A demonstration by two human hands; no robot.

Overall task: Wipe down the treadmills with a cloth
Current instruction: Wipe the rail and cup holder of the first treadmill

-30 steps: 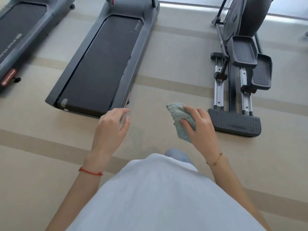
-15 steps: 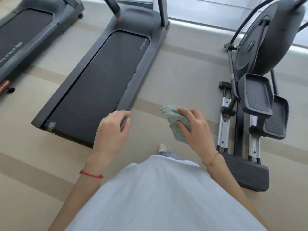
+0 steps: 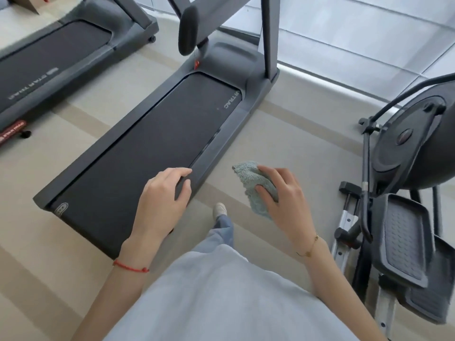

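Observation:
A dark grey treadmill runs from the lower left toward the window, its black belt facing me. A second treadmill lies at the upper left. My right hand is closed on a bunched pale green cloth, held in the air over the floor to the right of the near treadmill. My left hand hovers over the belt's near right corner, fingers loosely curled and empty. Neither hand touches the machine.
An elliptical trainer with grey pedals stands close on the right. Beige striped floor separates it from the treadmill. My foot is on the floor between them. A padded handle hangs above the treadmill's front. A window wall is behind.
I have walked forward, so the treadmill and the elliptical have come nearer and lower in view. Both hands kept their pose, the cloth still in my right hand.

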